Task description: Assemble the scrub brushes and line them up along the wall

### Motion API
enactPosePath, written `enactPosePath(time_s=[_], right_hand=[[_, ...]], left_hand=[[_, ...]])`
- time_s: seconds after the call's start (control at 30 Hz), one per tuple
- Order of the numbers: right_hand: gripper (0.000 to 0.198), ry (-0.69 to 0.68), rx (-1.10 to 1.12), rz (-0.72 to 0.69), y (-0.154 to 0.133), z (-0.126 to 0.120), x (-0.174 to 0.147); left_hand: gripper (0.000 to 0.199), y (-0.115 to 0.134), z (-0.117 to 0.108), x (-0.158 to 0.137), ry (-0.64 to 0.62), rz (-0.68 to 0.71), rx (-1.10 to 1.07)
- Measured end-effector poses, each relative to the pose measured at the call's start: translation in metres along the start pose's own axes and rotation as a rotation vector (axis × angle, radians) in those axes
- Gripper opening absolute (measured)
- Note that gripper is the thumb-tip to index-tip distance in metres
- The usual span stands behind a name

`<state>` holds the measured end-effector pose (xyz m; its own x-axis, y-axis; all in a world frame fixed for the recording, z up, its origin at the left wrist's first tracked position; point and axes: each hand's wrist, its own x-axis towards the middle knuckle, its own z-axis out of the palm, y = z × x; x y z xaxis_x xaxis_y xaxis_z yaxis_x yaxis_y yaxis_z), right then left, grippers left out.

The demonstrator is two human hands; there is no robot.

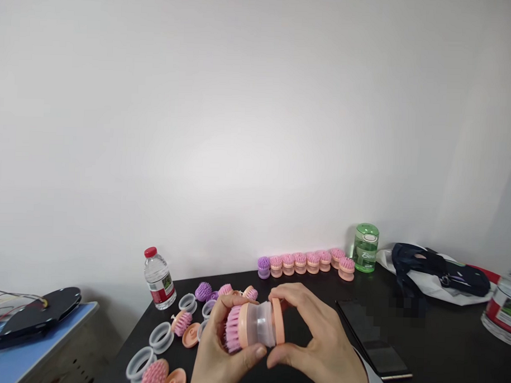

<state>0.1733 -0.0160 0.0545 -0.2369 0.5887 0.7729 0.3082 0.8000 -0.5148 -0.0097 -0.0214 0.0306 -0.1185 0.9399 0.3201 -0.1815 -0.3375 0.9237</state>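
At six o'clock, our left hand [218,352] wraps round a tilted, pink-bristled plastic brush [259,324] with a clear collar, hiding some bristles; our right hand [317,334] pinches its round peach plastic disc [278,322] between thumb and fingers. At four o'clock, the edge cuts off a red-labelled clear plastic bottle [504,308].

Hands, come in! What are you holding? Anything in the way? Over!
Left hand gripping pink-bristled brush. Right hand pinching its orange disc. Clear rings lie off to the left; nothing visibly blocking.
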Motion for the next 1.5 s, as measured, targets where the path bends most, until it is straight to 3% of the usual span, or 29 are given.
enactPosePath(time_s=[0.23,0.57,1.23,1.4,1.5], right_hand=[[0.056,0.055,-0.013,-0.136,-0.009,-0.008,0.0],[0.056,0.074,-0.002,-0.152,-0.009,-0.006,0.002],[0.061,0.054,0.058,-0.265,-0.002,-0.004,0.005],[0.071,0.129,0.013,-0.236,-0.002,0.0,0.006],[0.074,0.138,0.016,-0.099,0.0,0.004,0.003]], left_hand=[[0.071,-0.003,-0.004,-0.003,0.026,0.012,-0.025],[0.074,0.013,0.001,-0.007,-0.024,-0.01,-0.03],[0.075,0.016,0.006,-0.01,-0.029,-0.037,-0.01],[0.071,0.017,0.008,-0.011,-0.033,0.015,0.009],[0.066,0.012,0.005,-0.01,-0.057,0.156,0.066]])
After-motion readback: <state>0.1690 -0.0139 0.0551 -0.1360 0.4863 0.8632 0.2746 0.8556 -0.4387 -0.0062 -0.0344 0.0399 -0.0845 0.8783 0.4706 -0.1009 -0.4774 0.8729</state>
